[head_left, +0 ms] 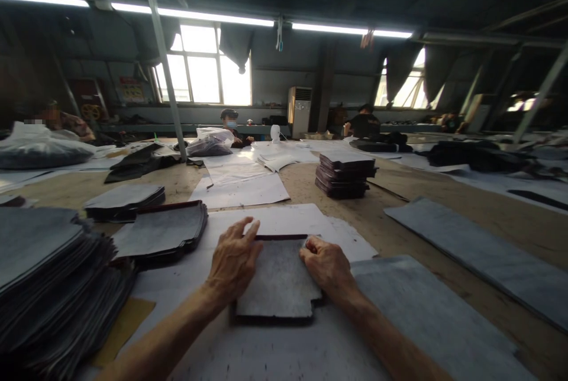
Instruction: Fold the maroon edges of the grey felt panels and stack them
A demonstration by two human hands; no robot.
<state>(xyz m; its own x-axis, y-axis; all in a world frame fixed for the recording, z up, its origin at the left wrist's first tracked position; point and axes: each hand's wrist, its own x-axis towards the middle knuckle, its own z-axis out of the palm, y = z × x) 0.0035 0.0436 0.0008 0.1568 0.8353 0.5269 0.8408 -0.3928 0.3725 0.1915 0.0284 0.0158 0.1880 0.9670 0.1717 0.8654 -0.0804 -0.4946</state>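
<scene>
hands (234, 260): bare, knuckles and tendons prominent | wrists (212, 295): bare | forearms (175, 328): bare, lean, tapering wristward

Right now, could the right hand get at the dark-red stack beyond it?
Likely yes: only flat white paper and tabletop lie between the right hand and the dark-red stack.

The panel (280, 283) is mottled grey (far edge maroon).
</scene>
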